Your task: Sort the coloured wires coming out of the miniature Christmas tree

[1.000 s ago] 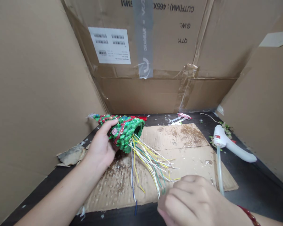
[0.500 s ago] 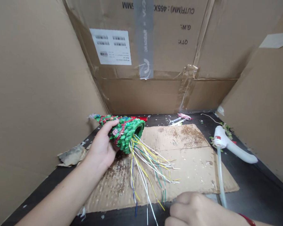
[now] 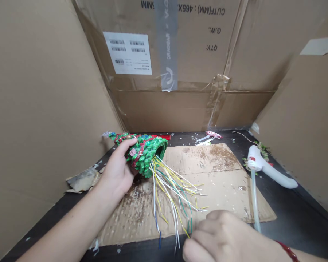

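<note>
My left hand [image 3: 123,163] grips a green Christmas tree figurine [image 3: 144,156] that lies tilted on its side. Red garlands and small ornaments cover the tree, and its tip points left. Out of its hollow base, facing right, spills a bundle of thin wires [image 3: 172,182] in white, yellow, green and blue. Near the loose wire ends my right hand [image 3: 218,236] is closed, knuckles up, at the lower edge of the view. A yellow wire end meets its fingers, but whatever they hold is hidden. A red band [image 3: 287,249] circles the right wrist.
A white glue gun [image 3: 273,173] with a clear glue stick lies at the right. Beneath the wires is a glue-stained cardboard sheet [image 3: 221,189] on a dark table. Cardboard walls [image 3: 164,112] enclose the back and sides. Torn cardboard [image 3: 83,180] lies at the left.
My right hand has moved slightly left and up, toward the wire ends. Several of the lower wires have shifted a little to the right. The left hand and tree stay almost still.
</note>
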Demonstrator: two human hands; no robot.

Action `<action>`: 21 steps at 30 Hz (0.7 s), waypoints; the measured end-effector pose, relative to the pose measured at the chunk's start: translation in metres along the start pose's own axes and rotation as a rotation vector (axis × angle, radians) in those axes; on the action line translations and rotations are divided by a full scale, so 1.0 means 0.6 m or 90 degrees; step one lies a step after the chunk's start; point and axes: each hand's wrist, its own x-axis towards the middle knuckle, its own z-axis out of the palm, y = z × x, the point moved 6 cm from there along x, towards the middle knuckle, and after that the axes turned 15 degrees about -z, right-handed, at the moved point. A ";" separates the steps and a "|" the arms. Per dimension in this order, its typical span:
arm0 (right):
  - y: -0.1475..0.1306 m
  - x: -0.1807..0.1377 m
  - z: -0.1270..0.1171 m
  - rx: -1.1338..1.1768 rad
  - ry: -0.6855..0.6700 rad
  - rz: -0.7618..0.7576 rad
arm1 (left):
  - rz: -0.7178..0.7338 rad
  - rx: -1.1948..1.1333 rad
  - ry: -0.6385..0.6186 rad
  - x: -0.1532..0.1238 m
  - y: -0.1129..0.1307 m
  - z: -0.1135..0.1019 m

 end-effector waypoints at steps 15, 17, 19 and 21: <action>0.057 -0.032 -0.044 -0.025 0.205 0.306 | -0.008 -0.018 0.008 -0.001 -0.001 0.000; 0.064 -0.034 -0.037 -0.036 0.159 0.334 | -0.006 -0.020 0.009 -0.002 -0.001 0.000; 0.065 -0.034 -0.031 -0.044 0.127 0.328 | -0.006 -0.022 0.009 -0.002 -0.001 0.001; 0.064 -0.033 -0.030 -0.058 0.130 0.311 | -0.008 -0.025 0.009 -0.001 -0.001 0.001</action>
